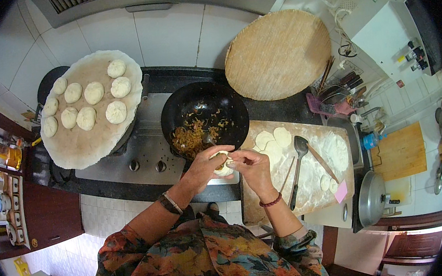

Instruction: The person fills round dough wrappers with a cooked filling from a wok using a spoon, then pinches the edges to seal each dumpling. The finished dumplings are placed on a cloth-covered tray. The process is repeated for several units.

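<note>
A partly gathered dough wrapper (223, 172) with brown filling showing in its mouth rests in my left hand (202, 171). My right hand (254, 168) pinches the wrapper's edge between thumb and fingers. Just beyond both hands stands a black wok (201, 96) holding chopped, cooked filling (187, 137), with part of a metal spoon (209, 140) in it. Several flat dough rounds (272, 149) overlap on the floured board (259, 202) to the right. Over at the left, several pleated buns (94, 93) sit spaced out on a round, cloth-like liner (86, 151).
On the board lie a dark spatula (299, 170), a wooden rolling pin (323, 164), a thin stick (288, 175), a flour heap (336, 151) and small dough pieces (325, 182). A round woven tray (276, 52) leans against the wall. A steel lid (371, 197) stands at right.
</note>
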`<state>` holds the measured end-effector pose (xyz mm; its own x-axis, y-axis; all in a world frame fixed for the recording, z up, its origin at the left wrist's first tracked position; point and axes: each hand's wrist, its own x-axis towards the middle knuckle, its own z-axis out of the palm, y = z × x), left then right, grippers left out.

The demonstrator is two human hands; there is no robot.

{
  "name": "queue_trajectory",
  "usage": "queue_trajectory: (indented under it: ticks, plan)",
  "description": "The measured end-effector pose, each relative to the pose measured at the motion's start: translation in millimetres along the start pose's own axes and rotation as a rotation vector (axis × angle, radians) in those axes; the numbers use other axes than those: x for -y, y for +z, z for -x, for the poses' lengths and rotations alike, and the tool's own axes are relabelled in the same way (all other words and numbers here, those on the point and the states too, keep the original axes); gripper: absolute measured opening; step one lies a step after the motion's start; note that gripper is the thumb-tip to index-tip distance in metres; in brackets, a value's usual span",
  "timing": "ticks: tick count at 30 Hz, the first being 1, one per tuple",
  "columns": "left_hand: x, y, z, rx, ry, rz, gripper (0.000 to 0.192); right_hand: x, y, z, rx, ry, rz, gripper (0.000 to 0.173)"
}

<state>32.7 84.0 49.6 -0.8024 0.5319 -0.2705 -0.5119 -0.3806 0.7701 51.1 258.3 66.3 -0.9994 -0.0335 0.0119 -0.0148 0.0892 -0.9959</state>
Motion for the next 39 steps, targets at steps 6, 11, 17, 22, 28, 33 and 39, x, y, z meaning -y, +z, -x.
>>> queue_trajectory:
  ticks: [6, 11, 17, 22, 28, 33, 39]
  plan:
    - [-14, 7, 6, -0.013, -0.013, -0.159, 0.035, 4, 1, -1, -0.003, -0.277, 0.244, 0.015]
    - [-10, -3, 5, 0.059, -0.068, -0.049, 0.038, 5, 1, 1, 0.030, -0.086, 0.110, 0.016]
    - [-17, 2, 4, 0.023, -0.110, 0.051, 0.057, -1, -6, 0, 0.068, -0.001, 0.068, 0.017]
    - [-11, -9, 3, 0.022, 0.040, -0.094, 0.053, -2, -1, 3, -0.045, 0.016, -0.040, 0.011]
    - [-5, 5, 7, 0.006, 0.058, 0.191, 0.038, 5, 9, 7, -0.084, -0.096, 0.031, 0.010]
    - [0, 3, 4, 0.011, 0.082, 0.083, 0.035, 20, 12, 8, -0.049, -0.150, 0.081, 0.012]
    - [-2, 10, 4, -0.041, -0.023, 0.076, 0.036, 1, 0, 3, 0.001, -0.052, 0.029, 0.016]
